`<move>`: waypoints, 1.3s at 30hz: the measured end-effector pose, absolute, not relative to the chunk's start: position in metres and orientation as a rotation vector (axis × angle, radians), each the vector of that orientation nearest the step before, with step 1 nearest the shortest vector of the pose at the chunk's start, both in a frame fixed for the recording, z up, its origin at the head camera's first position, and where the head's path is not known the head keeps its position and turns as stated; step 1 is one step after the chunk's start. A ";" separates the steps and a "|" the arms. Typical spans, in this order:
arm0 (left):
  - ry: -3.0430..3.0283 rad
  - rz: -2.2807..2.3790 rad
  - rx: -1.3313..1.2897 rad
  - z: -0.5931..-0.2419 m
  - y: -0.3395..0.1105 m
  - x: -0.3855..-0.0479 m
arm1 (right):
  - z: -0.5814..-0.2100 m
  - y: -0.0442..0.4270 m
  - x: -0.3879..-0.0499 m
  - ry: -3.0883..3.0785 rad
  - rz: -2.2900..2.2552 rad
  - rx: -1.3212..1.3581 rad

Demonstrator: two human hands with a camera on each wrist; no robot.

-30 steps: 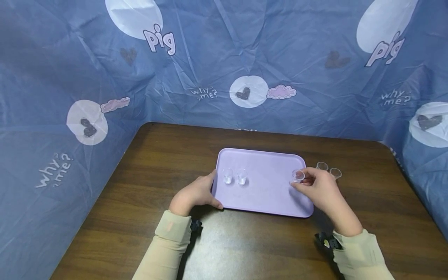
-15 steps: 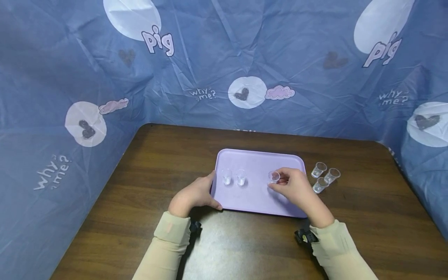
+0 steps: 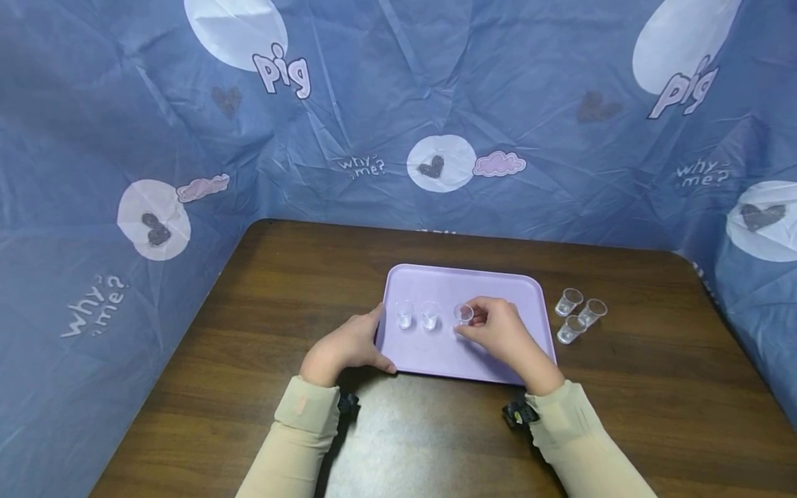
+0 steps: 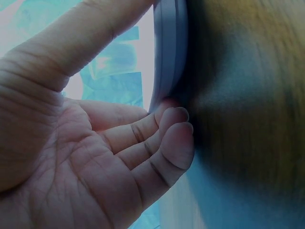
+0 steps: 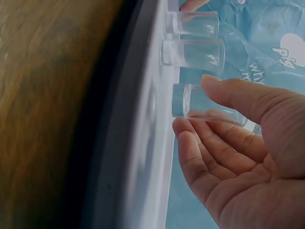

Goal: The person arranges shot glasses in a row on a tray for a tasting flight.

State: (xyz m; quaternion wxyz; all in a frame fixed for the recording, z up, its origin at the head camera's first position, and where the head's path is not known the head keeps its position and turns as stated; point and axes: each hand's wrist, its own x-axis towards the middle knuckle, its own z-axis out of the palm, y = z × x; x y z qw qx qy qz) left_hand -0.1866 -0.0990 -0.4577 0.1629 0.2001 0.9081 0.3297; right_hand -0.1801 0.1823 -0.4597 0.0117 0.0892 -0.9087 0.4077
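Note:
My right hand (image 3: 501, 334) pinches a small clear shot glass (image 3: 463, 315) between thumb and fingers, upright over the middle of the lilac tray (image 3: 461, 360). In the right wrist view, the base of this shot glass (image 5: 180, 100) is close to the tray; whether it touches I cannot tell. Two similar shot glasses (image 3: 405, 315) stand side by side on the tray's left half. My left hand (image 3: 351, 346) rests against the tray's front left corner, thumb along the front edge and fingers at the left side. Its fingertips (image 4: 178, 143) touch the tray's rim in the left wrist view.
Three more clear shot glasses (image 3: 569, 330) stand close together on the brown wooden table (image 3: 261, 290), just right of the tray. A blue printed cloth (image 3: 349, 111) hangs behind the table and along its sides.
The right hand has carried its shot glass leftward from the tray's right edge to beside the two standing glasses. The left hand and tray have stayed put.

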 end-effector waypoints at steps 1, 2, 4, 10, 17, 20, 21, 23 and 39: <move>2.590 0.941 0.569 -0.457 -0.099 -0.187 | -0.460 0.181 -0.181 -2.836 1.271 0.284; 2.590 0.940 0.567 -0.457 -0.099 -0.187 | -0.460 0.180 -0.181 -2.838 1.273 0.282; 2.589 0.943 0.566 -0.457 -0.099 -0.187 | -0.460 0.178 -0.182 -2.836 1.280 0.280; 2.588 0.953 0.571 -0.459 -0.100 -0.188 | -0.464 0.175 -0.184 -2.846 1.289 0.271; 2.581 0.956 0.578 -0.458 -0.099 -0.187 | -0.465 0.173 -0.185 -2.861 1.282 0.270; 2.578 0.963 0.589 -0.457 -0.099 -0.187 | -0.465 0.173 -0.185 -2.863 1.280 0.269; 2.578 0.964 0.589 -0.457 -0.099 -0.187 | -0.465 0.173 -0.185 -2.862 1.281 0.269; 2.576 0.966 0.587 -0.457 -0.099 -0.187 | -0.465 0.173 -0.185 -2.860 1.282 0.269; 2.580 0.958 0.570 -0.457 -0.099 -0.187 | -0.467 0.175 -0.186 -2.865 1.307 0.272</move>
